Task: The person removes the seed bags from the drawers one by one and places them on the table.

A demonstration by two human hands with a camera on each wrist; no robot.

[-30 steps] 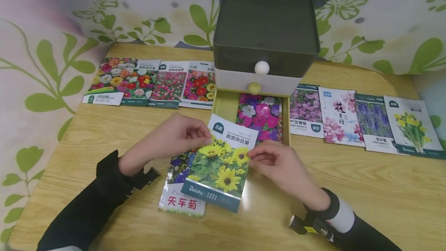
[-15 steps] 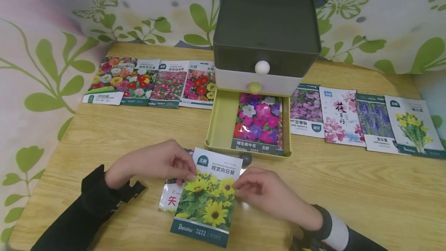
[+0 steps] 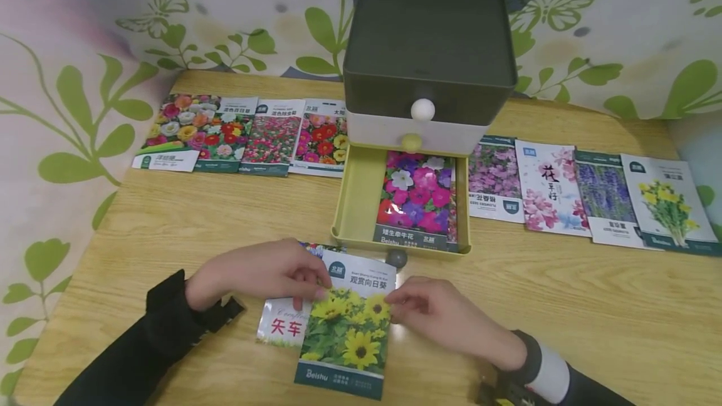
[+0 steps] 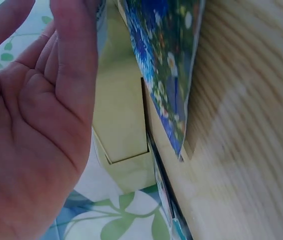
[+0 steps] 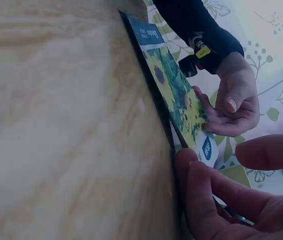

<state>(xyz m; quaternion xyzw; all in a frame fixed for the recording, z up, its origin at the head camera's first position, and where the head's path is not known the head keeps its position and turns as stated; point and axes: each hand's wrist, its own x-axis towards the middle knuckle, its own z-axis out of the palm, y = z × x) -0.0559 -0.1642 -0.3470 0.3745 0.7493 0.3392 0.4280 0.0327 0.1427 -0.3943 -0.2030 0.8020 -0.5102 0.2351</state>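
Observation:
A sunflower seed packet [image 3: 344, 331] lies in front of the open drawer, over part of a cornflower seed packet [image 3: 279, 323] on the table. My left hand [image 3: 271, 274] holds the sunflower packet by its upper left edge. My right hand [image 3: 445, 318] has curled fingers at its right edge; in the right wrist view the fingertips [image 5: 189, 165] meet that edge, with the thumb apart from them. The sunflower packet [image 5: 174, 95] is seen slantwise there, close to the tabletop. In the left wrist view the cornflower packet [image 4: 164, 75] shows its blue flowers.
A small drawer cabinet [image 3: 429, 36] stands at the back, its yellow bottom drawer [image 3: 355, 205] pulled out with a petunia packet [image 3: 417, 196] inside. Several seed packets lie in rows: zinnia-like ones [image 3: 225, 133] left, others [image 3: 553, 187] right. A dark knob [image 3: 397, 259] juts from the drawer front.
Both hands have brought the sunflower packet from over the drawer front toward the body, then slightly right. The drawer's petunia packet and front edge have come into sight.

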